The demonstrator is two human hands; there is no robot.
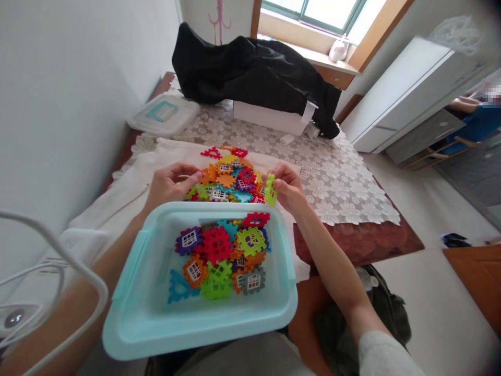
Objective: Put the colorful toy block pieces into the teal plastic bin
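A pale blue plastic bin [156, 313] rests near me and holds several coloured interlocking tiles [219, 256]. Beyond its far rim a heap of more tiles [230, 180] lies on a white cloth. My right hand [287, 185] is closed on a lime green tile [270, 190], held upright just above the bin's far right corner. My left hand [170, 183] curls at the left edge of the heap, fingers bent onto the tiles; what they grip is hidden.
A lace-covered table [336, 183] carries a black garment [254, 73], a white box [270, 117] and a clear lid [164, 115]. White cabinet [403, 94] at right, wall at left, white cables [50, 271] lower left. A person in blue [481, 115] sits far right.
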